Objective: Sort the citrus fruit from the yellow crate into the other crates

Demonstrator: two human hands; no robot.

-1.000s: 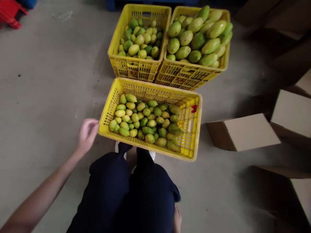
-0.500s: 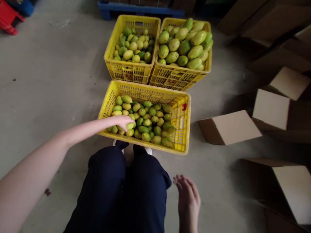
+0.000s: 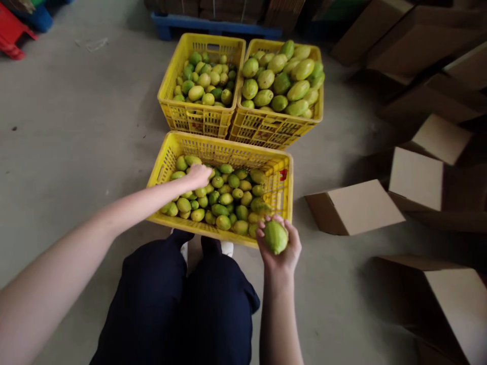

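A yellow crate [image 3: 281,167] of small green-yellow fruits stands on the floor in front of my knees. My left hand [image 3: 198,176] reaches into it and rests on the fruits at its back left; whether it grips one is hidden. At the crate's near right corner my right hand [image 3: 279,248] holds a green fruit [image 3: 275,236] in its palm. Behind stand two more yellow crates: the left crate [image 3: 198,114] with small fruits, the right crate [image 3: 270,129] heaped with larger ones.
Several cardboard boxes [image 3: 353,205] lie on the concrete floor to the right. A blue pallet [image 3: 213,23] sits behind the crates. Red and blue plastic items [image 3: 13,30] are at the top left. My dark trousers [image 3: 182,304] fill the bottom centre.
My left hand moved from the crate's left rim into the fruits and further back. My right hand rose from beside my leg and now holds a green fruit.
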